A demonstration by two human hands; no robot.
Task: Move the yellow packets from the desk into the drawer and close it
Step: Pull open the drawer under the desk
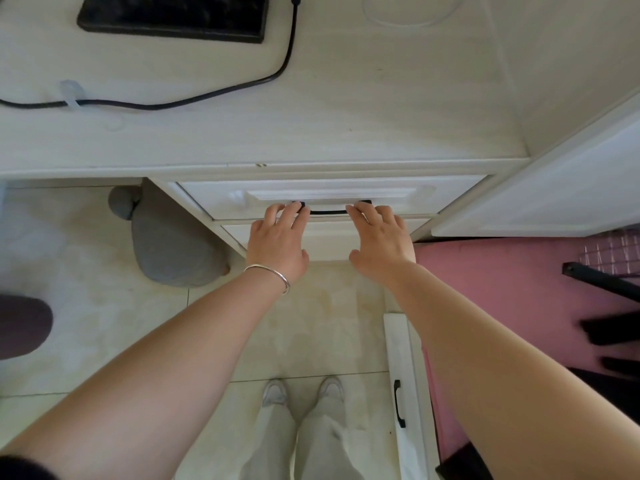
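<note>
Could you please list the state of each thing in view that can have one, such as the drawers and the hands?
Top drawer: closed, flush with the frame.
Drawer handle: fingertips of both hands at its ends.
Left hand: open, fingers flat against the drawer front.
Right hand: open, fingers flat against the drawer front.
Yellow packets: none visible.
Desk: holds a black cable.

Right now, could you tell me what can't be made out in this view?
- Packets: none visible; the drawer front hides its inside.
- Handle: ends covered by the left hand and right hand.
- Black slab: cut by the top edge.
- Dark shapes on the right: blurred.
</note>
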